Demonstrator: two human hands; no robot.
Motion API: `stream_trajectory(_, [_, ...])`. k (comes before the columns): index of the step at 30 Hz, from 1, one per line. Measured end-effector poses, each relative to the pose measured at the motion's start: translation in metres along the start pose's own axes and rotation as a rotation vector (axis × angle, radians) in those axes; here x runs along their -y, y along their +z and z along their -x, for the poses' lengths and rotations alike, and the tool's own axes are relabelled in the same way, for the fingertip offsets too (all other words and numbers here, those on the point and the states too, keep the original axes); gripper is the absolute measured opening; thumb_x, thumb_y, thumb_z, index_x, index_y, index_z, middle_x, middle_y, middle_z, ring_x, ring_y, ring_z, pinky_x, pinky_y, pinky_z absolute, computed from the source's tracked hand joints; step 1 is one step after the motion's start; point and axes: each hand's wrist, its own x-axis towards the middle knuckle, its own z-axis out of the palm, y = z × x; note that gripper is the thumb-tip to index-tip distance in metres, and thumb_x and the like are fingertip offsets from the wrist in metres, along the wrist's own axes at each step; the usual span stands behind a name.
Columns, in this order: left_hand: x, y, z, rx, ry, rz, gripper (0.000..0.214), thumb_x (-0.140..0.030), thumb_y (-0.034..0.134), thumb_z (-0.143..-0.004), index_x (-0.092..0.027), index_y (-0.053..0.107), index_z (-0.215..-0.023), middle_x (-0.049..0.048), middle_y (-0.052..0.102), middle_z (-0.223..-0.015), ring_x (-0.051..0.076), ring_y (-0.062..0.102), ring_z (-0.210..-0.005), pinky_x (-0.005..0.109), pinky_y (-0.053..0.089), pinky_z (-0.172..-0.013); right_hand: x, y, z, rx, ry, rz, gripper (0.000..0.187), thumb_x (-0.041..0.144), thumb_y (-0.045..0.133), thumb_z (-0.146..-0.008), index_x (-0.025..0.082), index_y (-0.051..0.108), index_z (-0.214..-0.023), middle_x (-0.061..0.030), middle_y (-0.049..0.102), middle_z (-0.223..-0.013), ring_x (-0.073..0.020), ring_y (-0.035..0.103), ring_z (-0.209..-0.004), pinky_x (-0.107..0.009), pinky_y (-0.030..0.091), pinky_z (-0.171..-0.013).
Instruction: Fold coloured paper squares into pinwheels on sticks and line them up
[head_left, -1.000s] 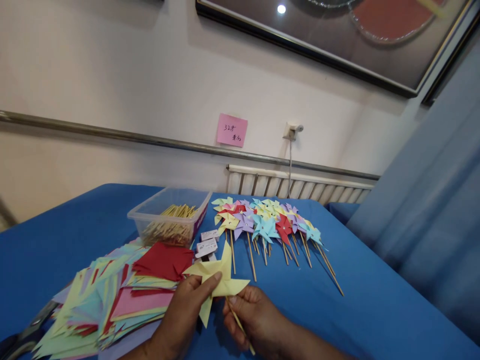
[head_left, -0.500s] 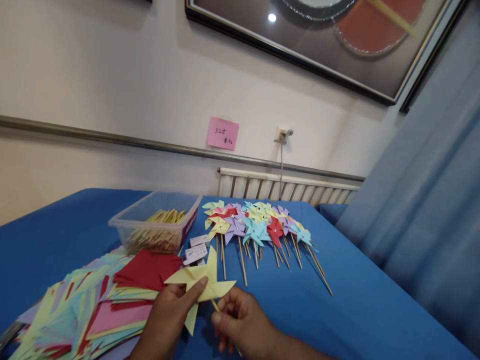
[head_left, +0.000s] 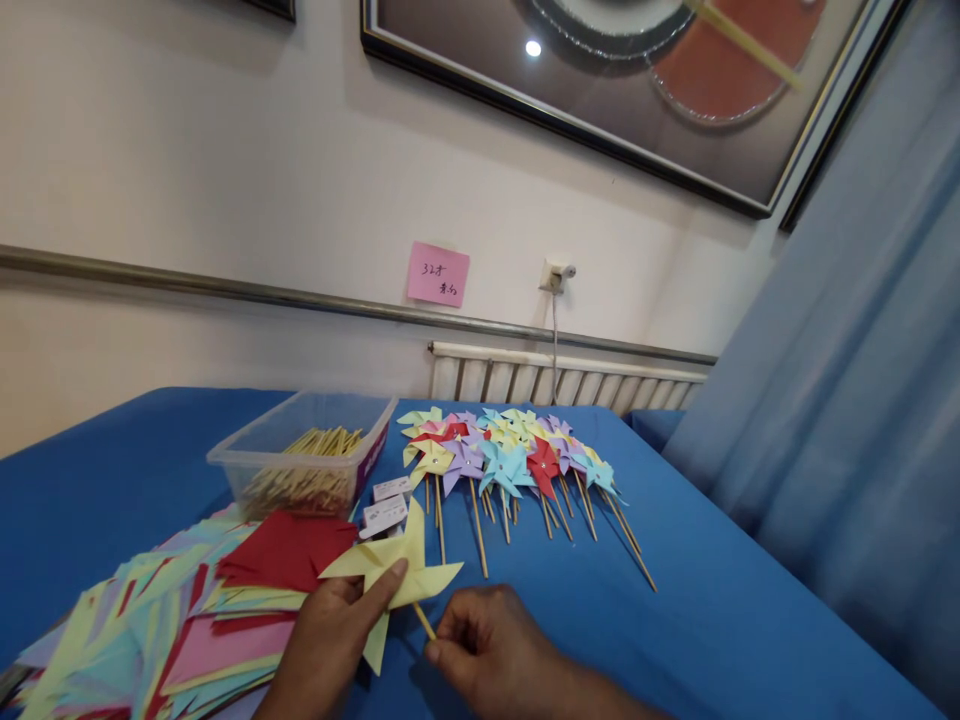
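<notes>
A pale yellow paper pinwheel [head_left: 409, 577] is pinched in my left hand [head_left: 337, 625], the thumb pressed on its centre. A thin wooden stick [head_left: 424, 620] runs down from behind the pinwheel. My right hand [head_left: 491, 645] is closed on that stick with thumb and fingertips; the stick's lower part is hidden by the hand. Just behind the pinwheel stand small white boxes [head_left: 385, 514]. To the left of my left hand lies a big pile of coloured paper pieces [head_left: 150, 620], with red sheets [head_left: 292, 550] on top.
A clear plastic box [head_left: 225, 458] holds many wooden sticks [head_left: 315, 465]. Several pinwheels on sticks [head_left: 506, 465] lie grouped at the back of the blue-covered table [head_left: 697, 600]. A radiator [head_left: 517, 378] and a rail [head_left: 315, 300] run along the wall; a blue curtain [head_left: 832, 400] hangs at right.
My right hand has slid down the stick, away from the pinwheel, so more of the stick shows. My left hand keeps its hold. The view has shifted slightly.
</notes>
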Motion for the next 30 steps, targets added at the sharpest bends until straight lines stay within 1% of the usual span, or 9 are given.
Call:
stream_trajectory(3, [0.004,-0.001,-0.004,0.052,-0.006,-0.010,0.034,-0.048,0.075,-0.056,-0.015,0.066,-0.058,0.0030,0.066,-0.052,0.019,0.056,-0.046,0.025,0.040,-0.043,-0.001,0.000,0.001,0.018,0.004,0.023,0.013,0.024,0.061,-0.076,0.019,0.063,-0.065,0.0025,0.054,-0.055,-0.0079,0.042,-0.046,-0.021,0.026,-0.044])
stream_trajectory(7, [0.011,0.003,-0.011,0.049,0.056,0.036,0.033,-0.044,0.080,-0.052,-0.017,0.062,-0.058,0.0002,0.064,-0.051,0.017,0.058,-0.048,0.024,0.043,-0.047,-0.009,0.000,-0.004,-0.024,-0.019,0.021,0.013,0.023,0.060,-0.076,0.018,0.061,-0.064,0.0021,0.055,-0.056,-0.0081,0.044,-0.047,-0.020,0.027,-0.044])
stream_trajectory(10, [0.017,0.007,-0.016,0.057,0.059,0.207,0.047,-0.046,0.080,-0.052,-0.019,0.065,-0.088,0.0023,0.072,-0.071,0.019,0.064,-0.061,0.026,0.048,-0.056,-0.021,-0.010,-0.012,-0.133,-0.012,-0.021,0.016,0.025,0.058,-0.077,0.018,0.059,-0.063,0.0027,0.053,-0.054,-0.0088,0.043,-0.047,-0.021,0.027,-0.046])
stream_trajectory(12, [0.020,0.007,-0.019,0.073,0.028,0.237,0.058,-0.048,0.079,-0.053,-0.021,0.062,-0.100,0.0057,0.073,-0.083,0.020,0.066,-0.068,0.026,0.049,-0.056,-0.031,-0.027,-0.017,-0.249,0.017,-0.040,0.018,0.028,0.058,-0.078,0.018,0.058,-0.063,0.0031,0.051,-0.051,-0.0097,0.043,-0.047,-0.021,0.027,-0.046])
stream_trajectory(15, [0.021,0.003,-0.020,0.147,0.002,0.193,0.055,-0.049,0.078,-0.055,-0.019,0.063,-0.098,0.0086,0.073,-0.085,0.020,0.065,-0.069,0.027,0.048,-0.054,-0.045,-0.067,-0.018,-0.384,0.106,0.117,0.024,0.032,0.054,-0.080,0.018,0.055,-0.061,0.0016,0.053,-0.053,-0.0121,0.047,-0.051,-0.023,0.029,-0.048])
stream_trajectory(17, [0.021,0.001,-0.021,0.184,0.008,0.177,0.050,-0.048,0.076,-0.059,-0.018,0.063,-0.098,0.0078,0.073,-0.083,0.019,0.063,-0.066,0.026,0.048,-0.055,-0.056,-0.095,-0.015,-0.465,0.249,0.320,0.027,0.035,0.051,-0.082,0.019,0.054,-0.060,0.0011,0.056,-0.054,-0.0135,0.049,-0.052,-0.023,0.029,-0.050])
stream_trajectory(20, [0.023,0.000,-0.022,0.198,0.006,0.176,0.046,-0.047,0.076,-0.060,-0.018,0.064,-0.094,0.0063,0.072,-0.078,0.018,0.062,-0.063,0.026,0.047,-0.055,-0.070,-0.126,-0.009,-0.533,0.337,0.414,0.028,0.035,0.049,-0.082,0.019,0.055,-0.060,-0.0017,0.058,-0.056,-0.0164,0.053,-0.056,-0.026,0.028,-0.051])
stream_trajectory(23, [0.026,0.000,-0.025,0.203,-0.011,0.175,0.045,-0.046,0.077,-0.058,-0.017,0.064,-0.091,0.0054,0.071,-0.072,0.017,0.061,-0.059,0.026,0.046,-0.052,-0.081,-0.138,-0.007,-0.571,0.407,0.474,0.029,0.035,0.048,-0.083,0.019,0.056,-0.059,-0.0049,0.061,-0.057,-0.0177,0.054,-0.057,-0.027,0.027,-0.051])
stream_trajectory(30, [0.029,0.000,-0.025,0.253,-0.008,0.172,0.037,-0.042,0.075,-0.062,-0.017,0.064,-0.088,0.0047,0.071,-0.070,0.015,0.060,-0.057,0.025,0.046,-0.052,-0.090,-0.139,-0.014,-0.554,0.466,0.560,0.030,0.035,0.047,-0.086,0.018,0.061,-0.065,-0.0088,0.067,-0.068,-0.0197,0.059,-0.066,-0.027,0.029,-0.054])
